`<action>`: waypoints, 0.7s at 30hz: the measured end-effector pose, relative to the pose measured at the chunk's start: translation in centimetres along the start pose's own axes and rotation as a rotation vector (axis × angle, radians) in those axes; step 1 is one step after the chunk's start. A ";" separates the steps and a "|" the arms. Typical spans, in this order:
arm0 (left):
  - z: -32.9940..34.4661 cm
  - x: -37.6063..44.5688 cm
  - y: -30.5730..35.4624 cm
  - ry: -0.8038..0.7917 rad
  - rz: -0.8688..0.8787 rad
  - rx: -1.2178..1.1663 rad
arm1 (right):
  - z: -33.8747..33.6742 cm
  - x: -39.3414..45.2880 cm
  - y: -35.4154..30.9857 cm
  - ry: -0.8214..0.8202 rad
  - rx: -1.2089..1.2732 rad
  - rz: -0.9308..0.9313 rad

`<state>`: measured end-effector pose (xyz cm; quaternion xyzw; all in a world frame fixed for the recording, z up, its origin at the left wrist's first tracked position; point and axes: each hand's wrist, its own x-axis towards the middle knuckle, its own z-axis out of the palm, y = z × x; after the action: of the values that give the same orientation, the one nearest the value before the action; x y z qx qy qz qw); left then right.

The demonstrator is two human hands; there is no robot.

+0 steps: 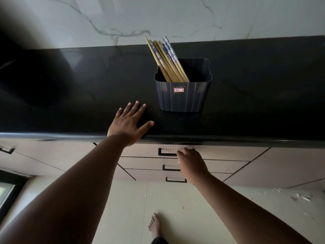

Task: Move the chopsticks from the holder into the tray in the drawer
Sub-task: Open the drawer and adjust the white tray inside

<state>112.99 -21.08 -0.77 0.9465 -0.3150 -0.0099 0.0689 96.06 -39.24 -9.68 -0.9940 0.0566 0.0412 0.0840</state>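
**Figure: Opening stance at the drawer bank, chopsticks not yet touched**

The left hand (129, 123) lies palm-down on the black countertop (70, 95), fingers straight and spread wide, holding nothing; this placement probably braces the body while the other arm pulls. The right hand (190, 164) reaches down to the handle (167, 152) of the top drawer (228, 153), its fingers curled at the handle's right end; whether they have fully hooked the bar cannot be told, since the knuckles hide the contact. All three stacked drawers appear closed, so the tray is not in view. The chopsticks (167, 59) stand in the dark holder (182, 95), at about one o'clock from the left hand and twelve o'clock from the right, leaning toward eleven o'clock against the holder's left side with their patterned ends uppermost. The holder sits near the counter's front edge, just above the drawer, which should keep the coming transfer short. A bare foot (154, 226) shows on the floor at six o'clock.
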 end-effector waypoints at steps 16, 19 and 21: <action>-0.3 0.0 0.0 0.032 -0.016 -0.028 | 0.3 -1.5 -1.0 -0.060 -0.045 0.026; -0.4 0.0 0.0 0.025 -0.017 -0.026 | 0.3 -1.7 -1.1 -0.060 -0.034 0.011; -0.6 -0.1 0.0 0.023 -0.016 -0.029 | 0.3 -1.7 -1.1 -0.050 -0.022 0.007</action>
<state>112.94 -21.00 -0.22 0.9479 -0.3065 -0.0040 0.0864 94.46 -37.91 -9.59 -0.9933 0.0575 0.0669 0.0741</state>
